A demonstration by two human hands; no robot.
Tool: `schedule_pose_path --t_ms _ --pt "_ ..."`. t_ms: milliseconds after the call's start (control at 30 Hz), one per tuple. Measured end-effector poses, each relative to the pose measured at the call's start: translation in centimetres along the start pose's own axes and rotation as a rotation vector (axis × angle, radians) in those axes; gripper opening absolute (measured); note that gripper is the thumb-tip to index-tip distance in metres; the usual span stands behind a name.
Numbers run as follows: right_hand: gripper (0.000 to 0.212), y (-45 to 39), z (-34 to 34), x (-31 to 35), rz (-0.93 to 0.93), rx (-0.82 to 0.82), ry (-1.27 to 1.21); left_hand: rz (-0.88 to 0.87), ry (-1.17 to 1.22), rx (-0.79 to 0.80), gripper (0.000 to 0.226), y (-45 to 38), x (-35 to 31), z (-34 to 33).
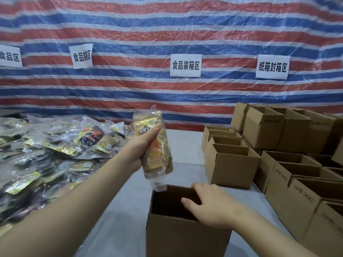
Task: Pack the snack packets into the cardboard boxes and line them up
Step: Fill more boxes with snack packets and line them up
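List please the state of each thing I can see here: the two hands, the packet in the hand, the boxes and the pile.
left hand: grips a snack packet, raised.
snack packet: upright, lower end at the box's rim, not yet inside.
right hand: fingers straight, resting on the box's opening.
near cardboard box: open, upright.
boxes on the right: open, stacked in rows.
pile of packets: loose heap on the table.

Single head-worn wide-angle view, facing forward and slightly down, close over table (pixel 185 145), striped tarp wall (pixel 167 25) behind
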State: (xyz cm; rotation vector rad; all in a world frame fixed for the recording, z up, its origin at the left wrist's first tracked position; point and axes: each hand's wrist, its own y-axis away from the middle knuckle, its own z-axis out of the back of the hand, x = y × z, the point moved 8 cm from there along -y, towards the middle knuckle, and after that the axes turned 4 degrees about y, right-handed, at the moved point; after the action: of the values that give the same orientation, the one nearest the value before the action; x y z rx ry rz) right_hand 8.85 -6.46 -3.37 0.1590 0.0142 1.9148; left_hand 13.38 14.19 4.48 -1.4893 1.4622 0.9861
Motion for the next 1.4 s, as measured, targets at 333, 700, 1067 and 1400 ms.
schedule_pose_path --t_ms 333,700,1067,1400 --pt "0.095 -1.3 9.9 0.8 0.198 -0.052 -1.425 -0.073 -0.115 0.191 0.059 2.5 -0.2 -8.1" --pt "0.071 0.4 8.7 2.7 0.457 0.142 -1.569 -0.346 -0.462 -0.021 0.038 3.1 -0.4 -10.1" --pt "0.052 0.4 6.7 -0.7 0.315 0.065 -1.37 -0.045 -0.655 0.221 0.071 4.4 3.9 -4.6" --pt "0.021 2.0 4.8 1.8 0.402 0.08 -0.459 0.12 -0.495 0.082 0.025 5.5 10.2 0.5"
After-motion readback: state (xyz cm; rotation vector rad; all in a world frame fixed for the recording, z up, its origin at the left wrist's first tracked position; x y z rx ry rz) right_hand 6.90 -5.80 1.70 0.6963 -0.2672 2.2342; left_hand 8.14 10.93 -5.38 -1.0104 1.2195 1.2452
